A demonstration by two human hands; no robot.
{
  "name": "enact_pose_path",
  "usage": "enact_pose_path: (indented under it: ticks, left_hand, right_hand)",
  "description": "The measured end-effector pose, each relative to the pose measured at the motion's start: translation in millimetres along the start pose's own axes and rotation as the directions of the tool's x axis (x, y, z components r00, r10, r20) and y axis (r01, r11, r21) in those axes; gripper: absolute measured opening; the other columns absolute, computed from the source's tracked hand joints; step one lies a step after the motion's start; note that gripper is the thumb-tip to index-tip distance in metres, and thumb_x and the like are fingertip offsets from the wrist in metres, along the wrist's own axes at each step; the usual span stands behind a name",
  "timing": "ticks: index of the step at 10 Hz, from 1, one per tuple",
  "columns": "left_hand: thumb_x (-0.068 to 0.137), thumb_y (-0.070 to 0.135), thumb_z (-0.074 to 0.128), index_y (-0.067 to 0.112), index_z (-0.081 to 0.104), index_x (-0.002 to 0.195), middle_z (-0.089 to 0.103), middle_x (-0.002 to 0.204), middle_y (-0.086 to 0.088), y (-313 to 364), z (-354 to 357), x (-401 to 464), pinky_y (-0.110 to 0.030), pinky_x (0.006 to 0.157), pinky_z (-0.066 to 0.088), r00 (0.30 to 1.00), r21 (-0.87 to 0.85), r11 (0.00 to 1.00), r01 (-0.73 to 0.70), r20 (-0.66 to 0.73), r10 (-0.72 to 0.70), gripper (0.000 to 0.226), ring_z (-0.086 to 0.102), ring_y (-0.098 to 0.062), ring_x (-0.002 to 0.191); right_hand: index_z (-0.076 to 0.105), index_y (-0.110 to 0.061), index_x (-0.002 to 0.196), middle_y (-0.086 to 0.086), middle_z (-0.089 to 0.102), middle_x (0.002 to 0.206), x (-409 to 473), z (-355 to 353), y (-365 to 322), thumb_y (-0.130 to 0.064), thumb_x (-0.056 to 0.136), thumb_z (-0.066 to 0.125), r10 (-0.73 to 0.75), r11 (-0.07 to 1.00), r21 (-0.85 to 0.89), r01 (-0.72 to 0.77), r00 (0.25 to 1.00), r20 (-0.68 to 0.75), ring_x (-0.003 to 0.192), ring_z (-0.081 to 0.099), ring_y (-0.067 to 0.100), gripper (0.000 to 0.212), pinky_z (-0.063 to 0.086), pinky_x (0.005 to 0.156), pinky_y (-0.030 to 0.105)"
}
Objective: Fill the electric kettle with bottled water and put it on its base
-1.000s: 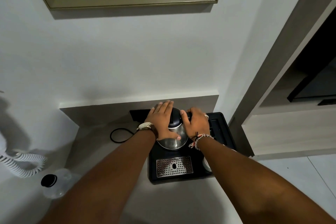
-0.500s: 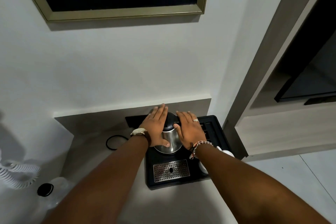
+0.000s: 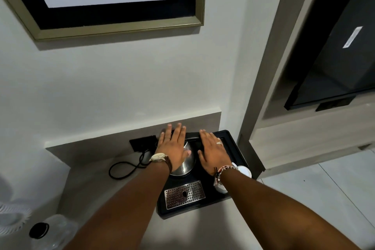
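- The rounded stainless-steel electric kettle with a black top (image 3: 185, 163) stands upright in the back half of the black rectangular plastic tray (image 3: 236, 148), which sits against the back right corner of the pale grey worktop (image 3: 125, 193).
- The left hand (image 3: 174, 148), with a pale-dialled wristwatch (image 3: 159, 157) on its wrist, lies flat with fingers spread over the kettle's top and left side; it grips nothing.
- The right hand (image 3: 212, 152), wearing a ring and a beaded bracelet (image 3: 220, 172), is flat and spread just right of the kettle, over the tray; whether it touches the kettle cannot be told.
- A perforated metal drip grille (image 3: 183, 195) fills the tray's front left part, and a white cup (image 3: 243, 172) shows at the tray's right edge, partly hidden by the right forearm.
- A black power cord (image 3: 123, 168) loops on the worktop left of the tray.
- A clear plastic water bottle with a black cap (image 3: 40, 230) stands at the worktop's front left corner.
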State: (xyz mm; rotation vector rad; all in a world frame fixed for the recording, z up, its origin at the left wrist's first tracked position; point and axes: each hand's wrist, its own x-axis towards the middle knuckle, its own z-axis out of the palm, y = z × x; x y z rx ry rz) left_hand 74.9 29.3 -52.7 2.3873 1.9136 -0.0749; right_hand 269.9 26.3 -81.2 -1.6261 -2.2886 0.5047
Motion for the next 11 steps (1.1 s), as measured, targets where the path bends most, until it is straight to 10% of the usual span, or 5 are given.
enact_pose_path:
  ticks: [4,7,11]
  left_hand:
    - [0.079,0.079,0.059,0.024,-0.019,0.160,-0.023,0.169,-0.003,-18,-1,-5,-0.052,0.125,-0.001,0.995,0.003,0.996,-0.089,0.051,0.088,0.126,-0.023,-0.034,0.153]
    - [0.085,0.046,0.060,0.022,-0.019,0.161,-0.024,0.169,-0.003,-12,-5,-5,-0.046,0.122,-0.007,0.995,0.010,0.998,-0.065,0.070,0.065,0.112,-0.024,-0.033,0.153]
    - [0.100,0.061,0.037,0.015,-0.002,0.164,-0.005,0.172,-0.009,-44,-77,-32,-0.048,0.125,0.007,0.997,-0.009,0.997,0.077,-0.006,-0.077,0.087,-0.005,-0.034,0.157]
  right_hand:
    - [-0.002,-0.029,0.162,0.009,-0.006,0.172,-9,-7,-21,-0.021,0.088,0.057,0.110,0.981,-0.163,-0.106,0.994,0.012,0.157,0.003,0.038,0.095,0.012,0.126,0.056]
    - [0.003,-0.038,0.160,0.008,-0.021,0.170,-5,-9,-19,-0.016,0.096,0.050,0.104,0.960,-0.260,-0.105,0.994,-0.019,0.156,-0.001,0.041,0.083,0.014,0.124,0.061]
    - [0.006,-0.017,0.162,0.009,0.010,0.171,15,-59,-79,-0.029,0.092,0.054,-0.051,0.977,-0.207,0.054,0.998,0.022,0.156,0.011,0.035,0.086,0.013,0.126,0.053]
